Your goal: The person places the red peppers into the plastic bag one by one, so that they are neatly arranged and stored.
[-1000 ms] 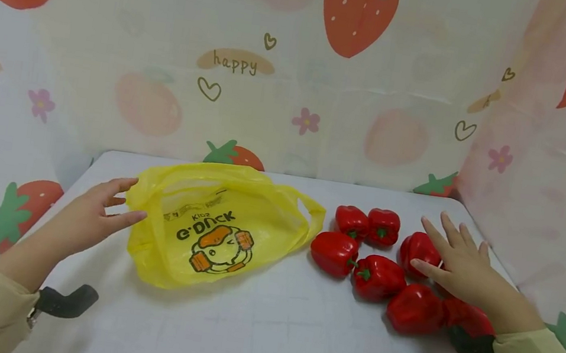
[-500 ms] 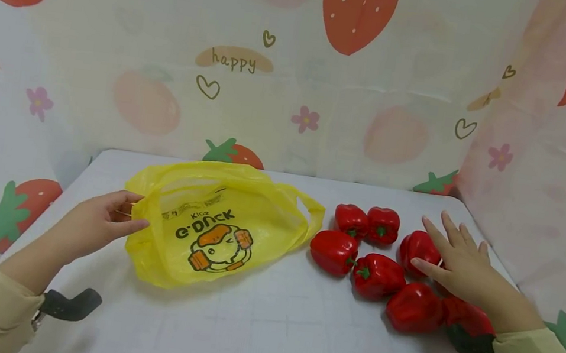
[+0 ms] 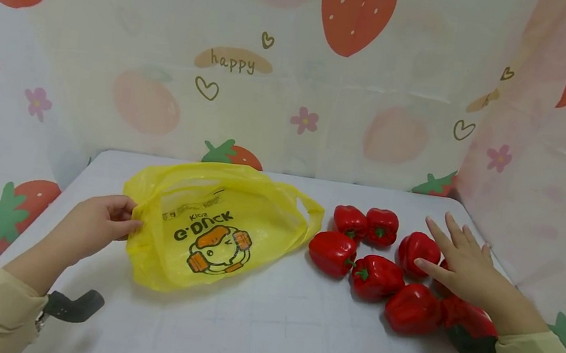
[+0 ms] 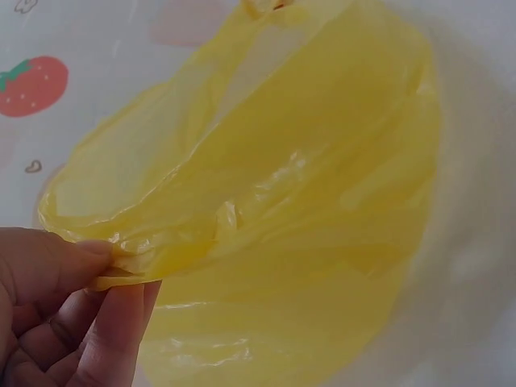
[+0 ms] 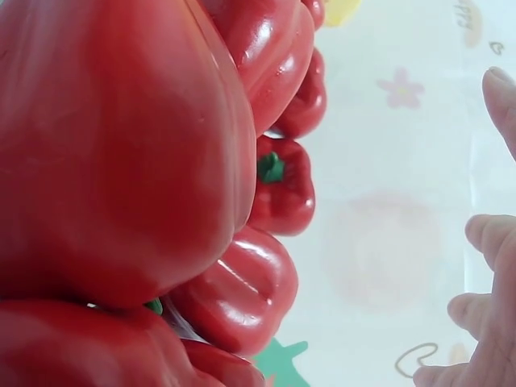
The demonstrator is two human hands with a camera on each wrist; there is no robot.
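Note:
A yellow plastic bag (image 3: 269, 240) with a printed duck lies on its side at the left of the table. My left hand (image 3: 96, 226) pinches its left edge between thumb and fingers; the left wrist view shows the gathered film of the bag (image 4: 298, 185) at the fingertips. Several red bell peppers (image 3: 377, 277) lie grouped on the right, some with green stems. Over the far right ones hovers my right hand (image 3: 464, 266), fingers spread, holding nothing. It partly hides a pepper behind it. In the right wrist view, a pepper (image 5: 121, 145) fills the left side, apart from the fingers.
The white table (image 3: 240, 338) reaches back to a strawberry-printed cloth wall (image 3: 283, 93), with more cloth at both sides. Dark wrist camera mounts (image 3: 75, 305) stick out below each sleeve.
My left hand has moved slightly down and right to the bag's left edge and closed its fingertips on it. The right hand stays spread above the bell peppers.

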